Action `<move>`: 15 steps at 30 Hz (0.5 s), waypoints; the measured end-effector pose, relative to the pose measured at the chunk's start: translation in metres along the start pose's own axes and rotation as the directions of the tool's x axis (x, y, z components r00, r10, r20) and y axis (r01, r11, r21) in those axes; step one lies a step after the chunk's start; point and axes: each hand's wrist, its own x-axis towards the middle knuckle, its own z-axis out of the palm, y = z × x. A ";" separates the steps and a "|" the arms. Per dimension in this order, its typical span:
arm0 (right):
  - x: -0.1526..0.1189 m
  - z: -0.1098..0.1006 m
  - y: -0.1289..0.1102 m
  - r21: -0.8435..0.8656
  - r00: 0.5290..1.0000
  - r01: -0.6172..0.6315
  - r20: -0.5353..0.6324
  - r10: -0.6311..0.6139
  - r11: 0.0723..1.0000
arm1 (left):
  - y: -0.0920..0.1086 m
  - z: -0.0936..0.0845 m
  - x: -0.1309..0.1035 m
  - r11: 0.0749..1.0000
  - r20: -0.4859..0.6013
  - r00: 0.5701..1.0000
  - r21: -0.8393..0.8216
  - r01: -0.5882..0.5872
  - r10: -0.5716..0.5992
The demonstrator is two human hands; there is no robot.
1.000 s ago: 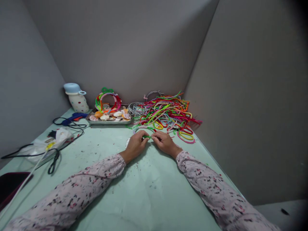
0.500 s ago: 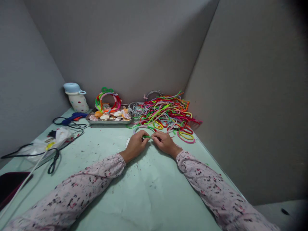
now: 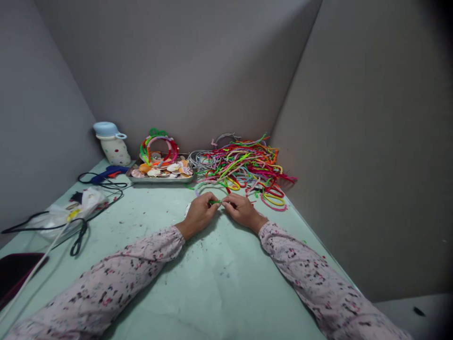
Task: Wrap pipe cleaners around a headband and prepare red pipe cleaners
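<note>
My left hand [image 3: 201, 212] is closed on a green fuzzy pipe cleaner [image 3: 214, 202] near the middle of the table. Just to its right, my right hand [image 3: 242, 209] pinches the same green piece, fingertips nearly touching the left ones. A ring wrapped in pale, green and red pipe cleaner [image 3: 208, 183] curves up behind both hands; its lower part is hidden by them. A large heap of coloured pipe cleaners [image 3: 247, 160] lies right behind.
A metal tray [image 3: 161, 180] of shells [image 3: 154, 173] carries finished-looking coloured rings [image 3: 159, 138]. Further left are a bottle [image 3: 115, 147], a blue item [image 3: 109, 174], black cable [image 3: 84, 231] and a plastic bag [image 3: 56, 219]. Grey wire loops [image 3: 203, 160] sit beside the heap.
The ring behind my hands has shifted very slightly. Both hands stay in nearly the same place and keep their pinch.
</note>
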 end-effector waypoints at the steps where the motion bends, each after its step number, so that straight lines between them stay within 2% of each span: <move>1: 0.000 0.000 0.000 0.001 1.000 0.001 0.002 -0.001 1.000 | 0.000 0.000 0.000 1.000 -0.001 1.000 0.002 -0.001 0.001; 15: 0.000 0.001 0.001 -0.017 1.000 -0.016 -0.002 0.016 1.000 | 0.003 0.000 0.000 0.999 0.004 1.000 0.033 -0.020 0.019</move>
